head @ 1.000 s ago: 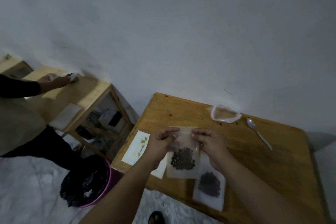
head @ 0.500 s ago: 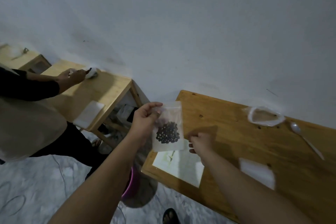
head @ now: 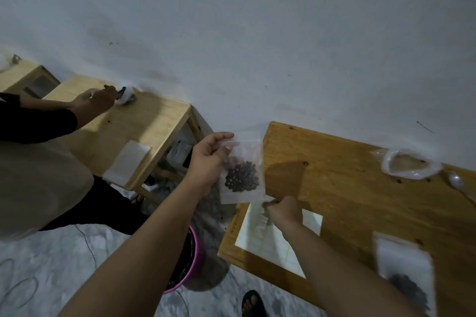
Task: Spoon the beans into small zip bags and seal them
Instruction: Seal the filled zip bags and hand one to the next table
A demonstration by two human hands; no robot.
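Note:
My left hand (head: 208, 159) pinches the top edge of a small clear zip bag (head: 242, 175) with a dark clump of beans in it, held upright in the air just off the left edge of the wooden table (head: 334, 175). My right hand (head: 283, 211) is curled just below the bag's lower right corner, over a white sheet (head: 278, 242); whether it grips anything is unclear. A second bag of beans (head: 404, 273) lies flat at the lower right. An open plastic bag with a rolled rim (head: 409, 166) and a spoon (head: 454, 180) lie near the wall.
Another person sits at the left, one hand (head: 95, 101) on a lower wooden table (head: 144, 123) holding a white object. A pink bucket with a black liner (head: 192, 260) stands on the floor beside my table. My sandalled foot (head: 253, 304) shows below.
My right hand let go of the bag's top and dropped to its lower corner. My left hand carried the bag left, off the table edge. The view swung left.

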